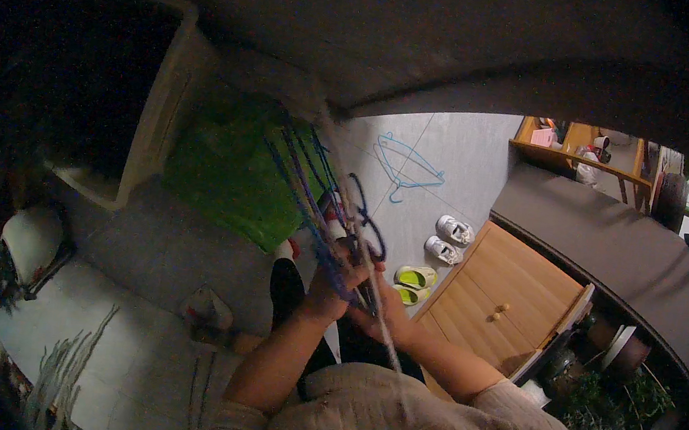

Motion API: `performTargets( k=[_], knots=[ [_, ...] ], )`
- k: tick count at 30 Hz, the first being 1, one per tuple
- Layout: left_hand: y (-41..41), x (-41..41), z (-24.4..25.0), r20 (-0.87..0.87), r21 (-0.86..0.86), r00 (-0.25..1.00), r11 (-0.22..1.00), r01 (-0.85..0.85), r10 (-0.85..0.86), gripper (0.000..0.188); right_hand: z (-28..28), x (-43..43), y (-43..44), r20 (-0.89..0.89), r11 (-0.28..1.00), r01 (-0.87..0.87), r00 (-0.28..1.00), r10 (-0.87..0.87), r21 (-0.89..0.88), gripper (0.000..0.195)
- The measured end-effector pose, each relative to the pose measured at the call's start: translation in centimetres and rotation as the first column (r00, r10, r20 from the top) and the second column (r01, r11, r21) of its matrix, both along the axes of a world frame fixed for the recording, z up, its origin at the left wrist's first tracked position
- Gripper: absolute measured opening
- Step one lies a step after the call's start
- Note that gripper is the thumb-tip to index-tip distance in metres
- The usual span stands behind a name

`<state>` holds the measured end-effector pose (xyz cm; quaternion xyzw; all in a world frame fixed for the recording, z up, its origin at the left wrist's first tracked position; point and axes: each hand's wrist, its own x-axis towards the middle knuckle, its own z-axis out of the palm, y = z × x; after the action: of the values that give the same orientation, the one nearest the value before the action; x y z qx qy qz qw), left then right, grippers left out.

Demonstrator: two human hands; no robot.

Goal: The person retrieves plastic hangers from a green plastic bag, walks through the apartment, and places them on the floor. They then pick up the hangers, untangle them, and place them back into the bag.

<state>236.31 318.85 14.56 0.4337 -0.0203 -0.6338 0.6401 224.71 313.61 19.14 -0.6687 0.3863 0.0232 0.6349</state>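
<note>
Close together before my torso, both hands hold a bundle of thin blue and purple clothes hangers. My left hand is wrapped around the bundle's lower end. Pressed in beside it, my right hand has its fingers partly hidden behind the hangers. Dark blue curved loops, apparently hanger hooks, stick out above the right hand. The long bars fan up and away toward the upper left. A pale cord, blurred, crosses in front of the hands and down toward my shirt.
Pale blue hangers lie on the tiled floor. White sneakers and pale clogs stand beside a wooden cabinet. Green material is at left, near a pale-framed object. Grey mop-like strands show lower left; potted plants stand right.
</note>
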Motion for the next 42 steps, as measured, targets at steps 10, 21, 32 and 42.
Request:
performTargets(
  k=[10, 21, 32, 42],
  knots=[
    [-2.3, -4.1, 2.5, 0.286, -0.215, 0.912, 0.908, 0.361, -0.295, 0.065, 1.7, -7.2, -3.8, 0.051, 0.995, 0.097, 0.994, -0.097, 0.002, 0.059],
    [8.8, -1.4, -1.7, 0.092, 0.158, 0.920, 0.918, 0.364, -0.381, 0.039, 3.0, -16.3, 2.6, -0.158, 0.930, 0.341, 0.919, -0.360, -0.139, 0.052],
    [12.0, -3.6, -0.3, 0.058, 0.369, 0.870, 0.820, 0.438, -0.490, 0.031, 1.5, -23.6, 4.0, -0.240, 0.845, 0.449, 0.821, -0.519, -0.291, 0.052],
    [5.6, -11.8, -3.4, 0.152, 0.547, 0.789, 0.716, 0.434, -0.595, 0.024, -0.8, -29.2, 2.5, -0.194, 0.844, 0.529, 0.822, -0.536, -0.088, 0.054]
  ],
)
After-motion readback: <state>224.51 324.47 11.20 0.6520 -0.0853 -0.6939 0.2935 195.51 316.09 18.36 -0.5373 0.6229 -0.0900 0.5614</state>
